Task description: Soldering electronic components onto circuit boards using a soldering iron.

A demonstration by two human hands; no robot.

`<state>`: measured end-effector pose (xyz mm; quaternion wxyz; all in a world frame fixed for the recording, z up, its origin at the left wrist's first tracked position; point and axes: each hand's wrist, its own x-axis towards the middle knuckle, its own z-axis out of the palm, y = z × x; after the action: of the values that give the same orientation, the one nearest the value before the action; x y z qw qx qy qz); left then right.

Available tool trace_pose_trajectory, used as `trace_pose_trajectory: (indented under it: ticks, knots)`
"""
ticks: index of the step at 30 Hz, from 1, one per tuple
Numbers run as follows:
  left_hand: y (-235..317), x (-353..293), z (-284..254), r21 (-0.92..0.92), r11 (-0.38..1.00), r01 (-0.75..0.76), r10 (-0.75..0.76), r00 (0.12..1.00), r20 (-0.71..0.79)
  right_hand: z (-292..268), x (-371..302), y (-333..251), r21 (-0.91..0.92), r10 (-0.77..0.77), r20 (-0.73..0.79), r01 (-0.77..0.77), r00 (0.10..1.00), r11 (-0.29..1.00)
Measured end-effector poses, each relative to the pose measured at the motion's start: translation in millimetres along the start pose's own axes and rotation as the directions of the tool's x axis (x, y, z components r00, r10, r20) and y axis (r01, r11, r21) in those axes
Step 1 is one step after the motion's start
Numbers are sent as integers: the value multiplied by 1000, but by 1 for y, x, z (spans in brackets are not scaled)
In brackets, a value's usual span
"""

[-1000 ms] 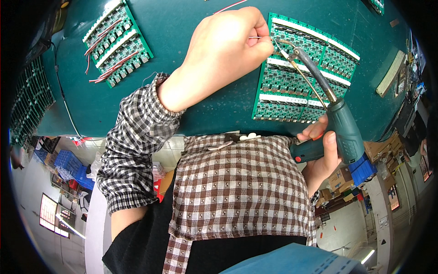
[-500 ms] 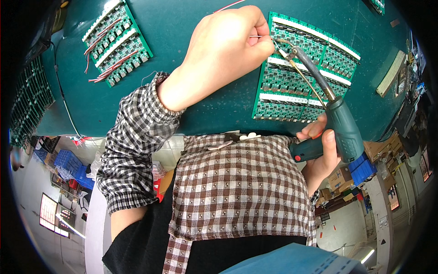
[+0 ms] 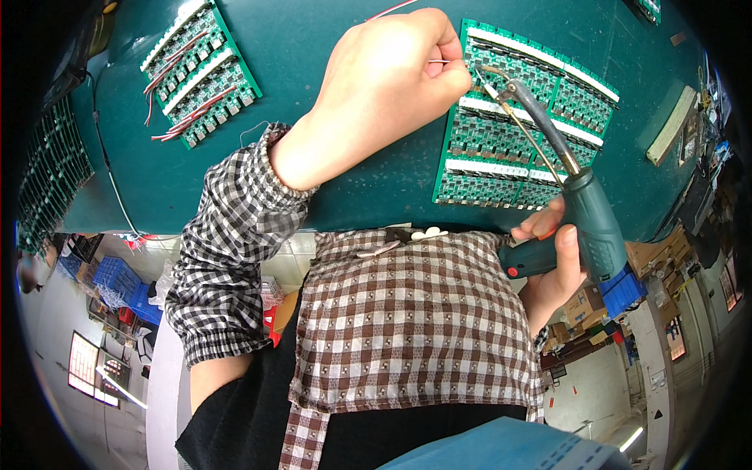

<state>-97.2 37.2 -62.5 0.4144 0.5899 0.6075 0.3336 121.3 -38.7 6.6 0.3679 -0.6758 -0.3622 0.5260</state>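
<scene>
My left hand (image 3: 388,90) is closed at thumb and forefinger, the two pinching a thin wire (image 3: 440,61) at the upper left corner of a green circuit board panel (image 3: 533,129). My right hand (image 3: 554,282) is clamped around the handle of a dark green soldering gun (image 3: 595,227), which is held over the panel's right half and lower edge. The gun's metal barrel (image 3: 542,121) slants up and leftward to a bent tip; beside it runs a thin brass-coloured tube (image 3: 526,135) with a pale end. Tip and tube end both stand just beside my left fingertips; I cannot tell whether either touches wire or board. The panel lies flat on the green tabletop (image 3: 376,176), near its front edge, and carries white connector strips in rows. To the left, well apart from it, lies a second circuit board panel (image 3: 223,59), with red and white wires (image 3: 196,117) set along its rows. A red wire (image 3: 392,9) also shows on the tabletop beyond my left hand. At the far left are further green boards (image 3: 51,180); at the right, a pale strip (image 3: 671,125) lies on the tabletop.
</scene>
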Motion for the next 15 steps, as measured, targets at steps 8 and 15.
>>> trace_pose_trajectory:
  ticks: [8,15]
  knots:
    - [-7,-4,6,35,999,-32,34,999,-41,0,-2,-1,-28,-1,-32,0,999,1000]
    - [-12,-6,13,115,981,-156,173,973,-155,1,-3,0,-37,0,-52,-2,999,999]
